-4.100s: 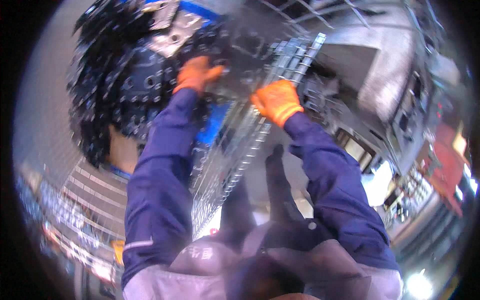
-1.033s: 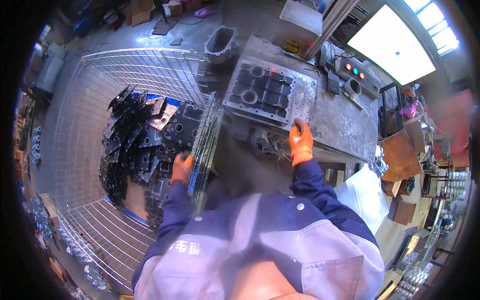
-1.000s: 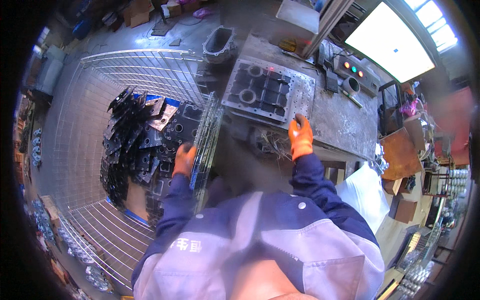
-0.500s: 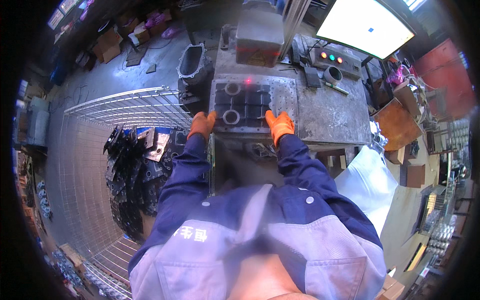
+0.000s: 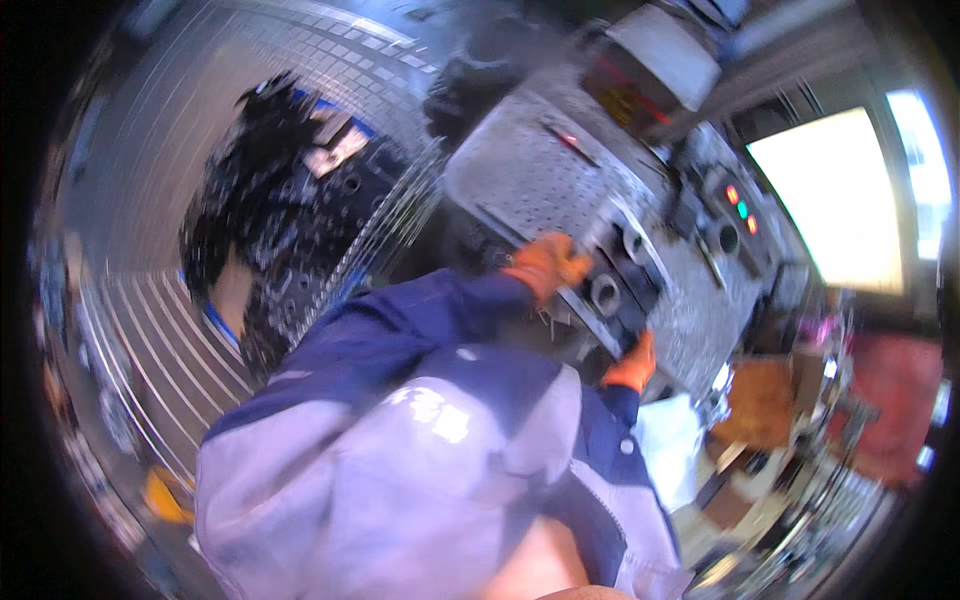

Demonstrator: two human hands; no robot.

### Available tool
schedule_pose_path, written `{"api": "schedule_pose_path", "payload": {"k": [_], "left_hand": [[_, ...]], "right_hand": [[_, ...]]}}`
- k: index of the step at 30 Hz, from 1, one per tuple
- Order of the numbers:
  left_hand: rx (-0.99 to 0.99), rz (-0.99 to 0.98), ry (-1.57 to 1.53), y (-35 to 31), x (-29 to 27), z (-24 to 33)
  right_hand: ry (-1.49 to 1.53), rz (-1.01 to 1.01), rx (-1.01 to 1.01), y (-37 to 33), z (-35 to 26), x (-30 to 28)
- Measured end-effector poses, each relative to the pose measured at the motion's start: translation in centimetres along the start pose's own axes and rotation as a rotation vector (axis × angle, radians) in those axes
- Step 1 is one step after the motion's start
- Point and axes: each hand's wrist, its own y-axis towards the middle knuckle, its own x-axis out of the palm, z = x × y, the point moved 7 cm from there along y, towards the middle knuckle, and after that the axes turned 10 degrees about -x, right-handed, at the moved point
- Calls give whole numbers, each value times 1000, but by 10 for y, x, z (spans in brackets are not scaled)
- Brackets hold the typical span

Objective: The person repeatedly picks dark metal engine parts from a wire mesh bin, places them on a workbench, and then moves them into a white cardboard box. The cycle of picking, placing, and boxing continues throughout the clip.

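Observation:
A dark rectangular metal plate casting (image 5: 630,300) with two round rings on its face is between my hands, blurred by motion. It lies at or just over the right part of the perforated fixture plate (image 5: 525,165); whether it touches the bench is unclear. My left hand (image 5: 546,267), in an orange glove, is closed on the casting's left edge. My right hand (image 5: 632,366), also gloved in orange, grips its near right corner. On the far part of the fixture plate, a red light spot falls beside a thin dark strip (image 5: 570,145).
A wire cage (image 5: 365,225) at my left holds a heap of dark metal plates (image 5: 290,215). Behind the fixture stands a boxy grey machine head (image 5: 655,55). To the right are a control box (image 5: 738,212) with lit buttons, a bright screen (image 5: 835,195) and a white sheet (image 5: 668,440).
The casting has shifted rightward off the middle of the fixture plate, both hands moving with it. My view and body have turned, so the bench appears slanted and the cage closer.

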Motion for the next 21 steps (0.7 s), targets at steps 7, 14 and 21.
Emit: {"api": "schedule_pose_path", "payload": {"k": [7,14,21], "left_hand": [[54,-291,87,-9,88,60],[486,323,-489,5,-107,5],[-607,739,114,59,-346,-361]], "right_hand": [[-165,-127,576,-42,158,-27],[-572,-469,683,-52,209,-1],[-790,-657,671,-114,146,0]]}}
